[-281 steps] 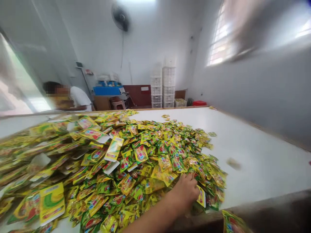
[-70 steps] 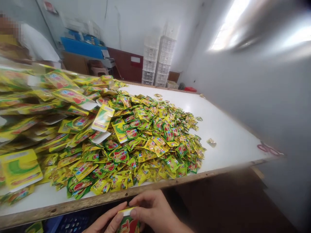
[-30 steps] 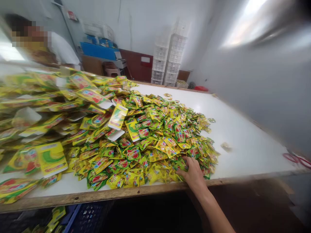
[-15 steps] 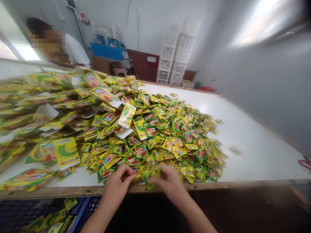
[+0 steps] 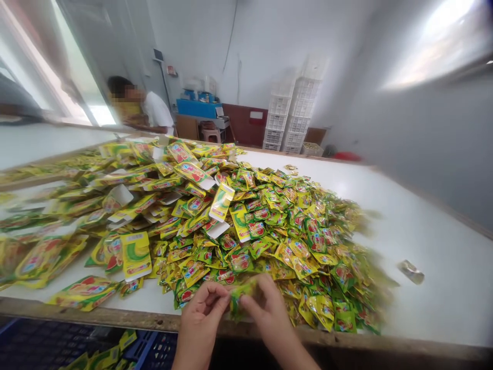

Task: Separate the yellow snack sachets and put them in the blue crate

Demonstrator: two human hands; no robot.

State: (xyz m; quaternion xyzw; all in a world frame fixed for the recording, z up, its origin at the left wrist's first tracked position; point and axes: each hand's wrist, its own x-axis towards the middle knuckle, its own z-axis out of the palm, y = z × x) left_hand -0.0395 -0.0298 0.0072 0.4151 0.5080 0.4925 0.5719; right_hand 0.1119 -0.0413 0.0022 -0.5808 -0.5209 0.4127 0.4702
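At the table's front edge, my right hand point(image 5: 267, 308) holds a small green-and-yellow sachet point(image 5: 236, 302) between thumb and fingers; it is slightly blurred. My left hand point(image 5: 204, 313) is closed in a pinch, its fingertips at the left edge of that sachet. Whether anything else is in the pinch is hidden. Just beyond both hands lies a large heap of similar shiny sachets point(image 5: 292, 231) with fruit prints. To the left, larger flat yellow-green cartons point(image 5: 136, 255) are piled up, some showing white open flaps.
The white table point(image 5: 435, 313) has a wooden edge point(image 5: 127, 316). One loose sachet point(image 5: 411, 271) lies to the right. Below left stands a blue crate point(image 5: 154, 352) with cartons in it. Stacked white crates point(image 5: 302, 108) and a person in white point(image 5: 157, 110) are behind.
The view has shifted left, so the scene sits further right and lower. My hands have come closer together around the sachet, which my right hand still holds.
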